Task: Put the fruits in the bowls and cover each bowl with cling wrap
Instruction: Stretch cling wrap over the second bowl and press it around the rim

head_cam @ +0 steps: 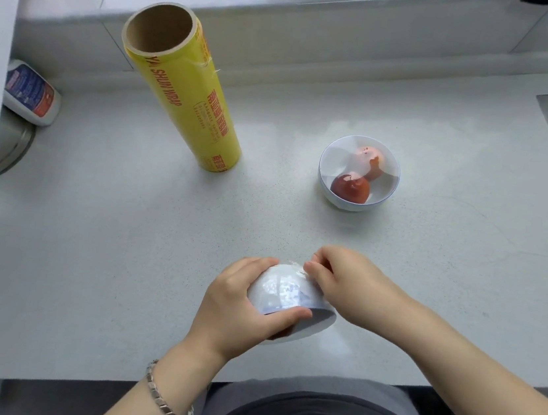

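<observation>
At the near edge of the white speckled table [125,223], the small white ceramic bowl with a blue line near its foot [283,287] is lifted and tipped over, so its outer wall and foot face the camera and its mouth points down toward the person. The left hand [237,299] cradles it, with the fingers [251,265] curled over the far side and the thumb clamped across the wall near the foot. This probably steadies the bowl while exposing the wall, where loose film has to cling. A hint of red shows under the thumb; it may be fruit behind the wrap, but I cannot be sure. The right hand [352,286] is at the bowl's far upper side, its fingers [318,271] drawn together and pinching a crumpled edge of the clear cling film [294,265]. It seems to be pulling the film taut against the wall. Further back on the table, well apart, the second white bowl [323,186] sits upright with two reddish-orange fruits [351,187] inside and film stretched flat over its rim, so it looks finished. The tall yellow roll of cling wrap [189,100] stands on end to the left, clear of both hands. Sealing this bowl looks like the last step.
</observation>
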`<state>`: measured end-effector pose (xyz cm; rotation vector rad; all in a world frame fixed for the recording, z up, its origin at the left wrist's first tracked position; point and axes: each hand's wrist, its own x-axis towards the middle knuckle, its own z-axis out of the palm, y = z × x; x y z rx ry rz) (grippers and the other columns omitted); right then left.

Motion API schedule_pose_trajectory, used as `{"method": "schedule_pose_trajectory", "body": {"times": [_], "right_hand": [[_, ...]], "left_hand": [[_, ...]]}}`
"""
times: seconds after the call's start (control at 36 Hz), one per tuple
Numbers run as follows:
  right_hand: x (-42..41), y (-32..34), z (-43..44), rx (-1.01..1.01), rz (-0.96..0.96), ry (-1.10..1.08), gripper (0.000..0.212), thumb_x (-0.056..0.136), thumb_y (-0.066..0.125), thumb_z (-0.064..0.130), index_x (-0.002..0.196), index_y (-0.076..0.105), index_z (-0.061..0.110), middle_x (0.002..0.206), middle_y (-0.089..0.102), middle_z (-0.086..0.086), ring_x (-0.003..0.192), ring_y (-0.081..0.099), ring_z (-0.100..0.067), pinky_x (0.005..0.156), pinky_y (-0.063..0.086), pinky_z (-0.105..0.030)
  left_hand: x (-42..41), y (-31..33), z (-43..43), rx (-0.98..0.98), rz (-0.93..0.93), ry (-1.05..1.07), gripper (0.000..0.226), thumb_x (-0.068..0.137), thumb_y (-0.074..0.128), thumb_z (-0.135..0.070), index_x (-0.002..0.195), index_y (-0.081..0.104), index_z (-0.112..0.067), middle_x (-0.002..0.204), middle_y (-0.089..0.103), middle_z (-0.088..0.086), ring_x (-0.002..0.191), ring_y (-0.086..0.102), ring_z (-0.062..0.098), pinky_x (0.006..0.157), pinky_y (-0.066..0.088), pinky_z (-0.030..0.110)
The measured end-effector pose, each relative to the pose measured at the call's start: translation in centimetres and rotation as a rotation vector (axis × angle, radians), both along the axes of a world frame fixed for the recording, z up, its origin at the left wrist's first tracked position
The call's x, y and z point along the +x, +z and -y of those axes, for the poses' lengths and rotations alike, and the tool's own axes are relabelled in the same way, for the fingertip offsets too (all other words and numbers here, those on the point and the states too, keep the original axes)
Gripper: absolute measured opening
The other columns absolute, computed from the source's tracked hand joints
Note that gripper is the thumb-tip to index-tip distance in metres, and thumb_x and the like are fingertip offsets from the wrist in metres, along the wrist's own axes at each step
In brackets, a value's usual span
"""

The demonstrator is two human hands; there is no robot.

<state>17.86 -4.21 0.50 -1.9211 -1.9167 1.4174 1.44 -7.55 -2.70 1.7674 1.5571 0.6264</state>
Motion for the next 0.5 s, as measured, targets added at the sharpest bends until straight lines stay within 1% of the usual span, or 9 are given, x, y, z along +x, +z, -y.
{"method": "schedule_pose_trajectory", "body": {"times": [0.06, 0.11, 0.14, 0.19, 0.22, 0.31, 0.42, 0.44, 0.5], "right_hand": [[0.0, -0.1, -0.1, 0.061, -0.074, -0.132, 0.021, 0.098, 0.037, 0.026, 0.078, 0.042, 0.019, 0.08, 0.061, 0.005, 0.076, 0.053, -0.013, 0.066, 0.033, -0.026], [0.3, 0.1, -0.5, 0.083, -0.186, -0.298, 0.021, 0.098, 0.037, 0.025, 0.077, 0.04, 0.02, 0.072, 0.065, 0.009, 0.063, 0.054, -0.001, 0.065, 0.04, -0.024], [0.6, 0.3, -0.7, 0.1, -0.21, -0.333, 0.021, 0.097, 0.04, 0.026, 0.077, 0.042, 0.02, 0.069, 0.065, 0.009, 0.06, 0.055, 0.001, 0.065, 0.043, -0.024], [1.2, 0.4, -1.2, 0.107, -0.187, -0.303, 0.019, 0.093, 0.049, 0.031, 0.077, 0.051, 0.02, 0.069, 0.065, 0.009, 0.069, 0.059, -0.008, 0.067, 0.046, -0.027], [1.4, 0.3, -1.3, 0.076, -0.155, -0.262, 0.02, 0.09, 0.054, 0.034, 0.077, 0.056, 0.019, 0.071, 0.065, 0.009, 0.071, 0.059, -0.011, 0.066, 0.046, -0.027], [0.9, -0.2, -0.8, -0.068, -0.078, -0.139, 0.025, 0.082, 0.062, 0.043, 0.08, 0.066, 0.019, 0.077, 0.066, 0.005, 0.072, 0.058, -0.011, 0.065, 0.044, -0.026], [0.0, -0.7, -0.2, -0.145, -0.161, -0.126, 0.022, 0.083, 0.063, 0.036, 0.068, 0.063, 0.019, 0.064, 0.055, 0.003, 0.059, 0.047, -0.009, 0.056, 0.036, -0.023], [0.0, -0.8, -0.2, -0.166, -0.182, -0.131, 0.024, 0.085, 0.062, 0.033, 0.068, 0.064, 0.017, 0.063, 0.053, 0.001, 0.059, 0.045, -0.011, 0.058, 0.036, -0.025], [0.1, -0.9, -0.2, -0.217, -0.242, -0.158, 0.027, 0.086, 0.06, 0.03, 0.074, 0.066, 0.007, 0.068, 0.052, -0.004, 0.064, 0.045, -0.014, 0.064, 0.037, -0.028]], "left_hand": [[-0.1, 0.0, -0.3, -0.001, 0.001, 0.002, 0.077, 0.051, 0.065, -0.07, 0.103, 0.068, -0.013, 0.093, 0.056, -0.023, 0.089, 0.055, 0.002, 0.08, 0.038, 0.005], [-0.3, 0.0, -0.4, 0.007, -0.002, -0.005, 0.077, 0.051, 0.065, -0.07, 0.103, 0.068, -0.014, 0.094, 0.055, -0.026, 0.09, 0.054, 0.0, 0.081, 0.037, 0.003], [-0.5, 0.0, -0.4, 0.012, -0.002, -0.01, 0.077, 0.051, 0.065, -0.07, 0.103, 0.067, -0.014, 0.095, 0.053, -0.028, 0.091, 0.052, -0.001, 0.081, 0.036, 0.001], [-0.7, -0.1, -0.3, 0.007, 0.004, -0.007, 0.077, 0.05, 0.065, -0.07, 0.104, 0.067, -0.016, 0.097, 0.051, -0.03, 0.094, 0.05, -0.003, 0.083, 0.035, 0.0], [-0.8, -0.1, -0.2, 0.002, 0.009, -0.002, 0.078, 0.05, 0.065, -0.07, 0.105, 0.067, -0.016, 0.098, 0.052, -0.03, 0.095, 0.05, -0.003, 0.083, 0.035, 0.0], [-0.9, -0.1, -0.2, 0.007, 0.009, -0.011, 0.078, 0.05, 0.065, -0.07, 0.106, 0.067, -0.015, 0.098, 0.054, -0.026, 0.094, 0.051, -0.001, 0.082, 0.037, 0.002], [-0.9, 0.0, -0.3, 0.051, -0.033, -0.063, 0.078, 0.054, 0.065, -0.07, 0.104, 0.067, -0.011, 0.096, 0.059, -0.014, 0.091, 0.053, 0.002, 0.082, 0.04, 0.009], [-0.9, 0.0, -0.3, 0.063, -0.039, -0.076, 0.077, 0.055, 0.065, -0.07, 0.104, 0.067, -0.01, 0.096, 0.058, -0.013, 0.091, 0.053, 0.003, 0.083, 0.039, 0.009], [-1.1, 0.0, -0.4, 0.076, -0.05, -0.106, 0.077, 0.056, 0.065, -0.069, 0.104, 0.067, -0.009, 0.097, 0.057, -0.013, 0.092, 0.053, 0.003, 0.084, 0.037, 0.007]]}}
